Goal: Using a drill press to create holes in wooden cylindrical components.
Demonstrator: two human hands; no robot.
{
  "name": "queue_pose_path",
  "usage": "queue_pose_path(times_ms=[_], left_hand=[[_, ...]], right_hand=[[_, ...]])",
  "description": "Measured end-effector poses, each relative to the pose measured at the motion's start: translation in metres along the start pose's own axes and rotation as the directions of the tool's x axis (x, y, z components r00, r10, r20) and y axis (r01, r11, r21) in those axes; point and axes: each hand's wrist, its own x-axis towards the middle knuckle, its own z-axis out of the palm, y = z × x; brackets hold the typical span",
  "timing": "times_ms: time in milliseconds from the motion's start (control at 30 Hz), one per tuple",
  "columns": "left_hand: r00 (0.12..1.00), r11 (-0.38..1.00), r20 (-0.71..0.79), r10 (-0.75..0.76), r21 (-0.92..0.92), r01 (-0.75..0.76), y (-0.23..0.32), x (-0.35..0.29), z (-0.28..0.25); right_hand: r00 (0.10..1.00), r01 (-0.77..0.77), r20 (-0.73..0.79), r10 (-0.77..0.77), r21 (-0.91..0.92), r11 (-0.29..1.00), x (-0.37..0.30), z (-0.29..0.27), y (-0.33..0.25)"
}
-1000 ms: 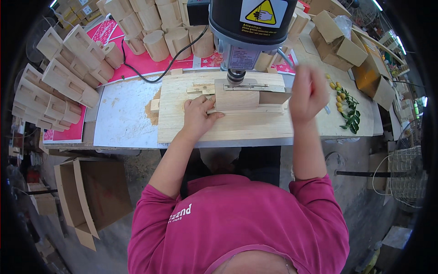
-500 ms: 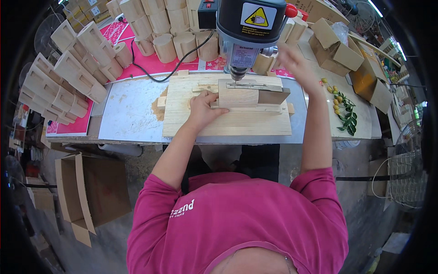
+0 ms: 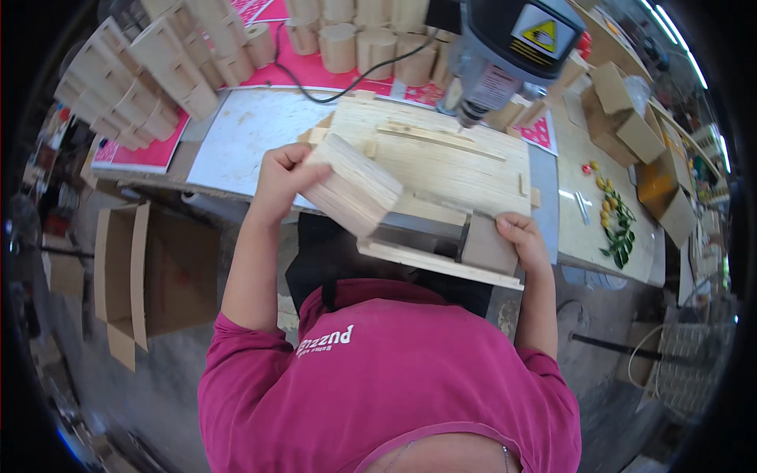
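Left hand (image 3: 281, 177) grips the wooden block (image 3: 355, 187), right hand (image 3: 523, 238) the holder (image 3: 482, 243); a slack one-ended hold could drop either

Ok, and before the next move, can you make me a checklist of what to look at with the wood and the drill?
1. Left hand gripping the wooden block: ok, thumb on top.
2. Right hand on the holder: ok, it's at the right end.
3. Block lined up with the holder: not ok, it's tilted at an angle to it.
4. Holder under the drill: not ok, it's by the near edge of the wooden board.
5. Hands away from the drill: ok, both are well apart from it.
6. Drill switched off: cannot tell.
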Motion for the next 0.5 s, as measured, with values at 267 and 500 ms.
queue_pose_path(times_ms=[267,500], left_hand=[[0.747,0.760,-0.385,-0.542,-0.604,0.240,0.002,-0.025,-0.006],[0.849,0.870,-0.336,-0.406,-0.426,0.248,0.015,-0.025,0.016]], right_hand=[[0.999,0.019,-0.042,-0.030,-0.254,0.967,-0.020,0.031,-0.025],[0.872,0.457,0.015,-0.489,-0.379,0.804,-0.036,0.039,-0.085]])
